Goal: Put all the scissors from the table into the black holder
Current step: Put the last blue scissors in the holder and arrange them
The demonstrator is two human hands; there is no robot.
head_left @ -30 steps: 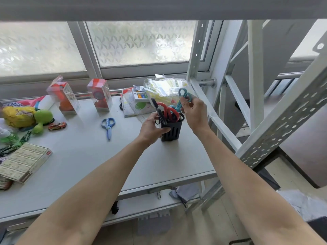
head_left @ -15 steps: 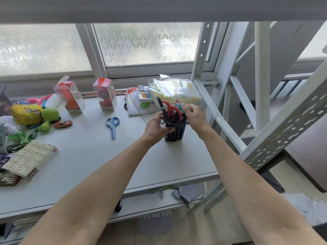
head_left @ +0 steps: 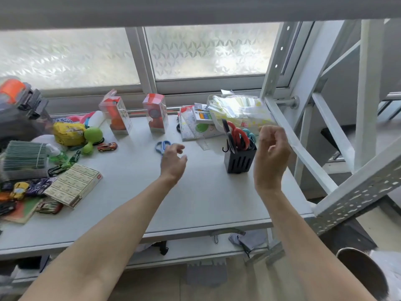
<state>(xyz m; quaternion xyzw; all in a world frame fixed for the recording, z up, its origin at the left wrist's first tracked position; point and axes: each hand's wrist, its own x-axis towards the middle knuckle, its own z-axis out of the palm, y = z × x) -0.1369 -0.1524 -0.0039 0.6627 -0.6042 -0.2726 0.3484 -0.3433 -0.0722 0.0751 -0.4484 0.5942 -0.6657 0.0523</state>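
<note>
Head camera looks down on a grey desk [head_left: 206,205] under a frosted window. At the far left lies a jumble of toys: a yellow pouch [head_left: 69,134], a green dumbbell-shaped toy [head_left: 91,139], a small red toy car [head_left: 107,146] and a flat printed box [head_left: 73,185], with two red-and-clear cartons [head_left: 117,114] standing behind them near the window.

Toward the middle, the blue scissors [head_left: 161,146] lie flat on the desk, handles toward the window, the blades hidden behind the left hand [head_left: 173,162]. That hand hovers just over them, fingers spread and empty, touching nothing that I can make out.

Further right stands the black holder [head_left: 239,161], upright, with red-handled scissors [head_left: 237,135], a teal pair [head_left: 249,135] and a black-handled pair already stuck in it, handles up. The right hand [head_left: 271,155] is raised just beside the holder, fingers loosely curled and gripping nothing.

By my reading, the step in hand is the reach for the last loose pair, the only scissors visible outside the holder. The next move calls for closing the left fingers around the blue handles, lifting them clear, carrying them right and dropping them blades down into a free slot, perhaps with the right hand steadying the holder so it does not tip.
</note>
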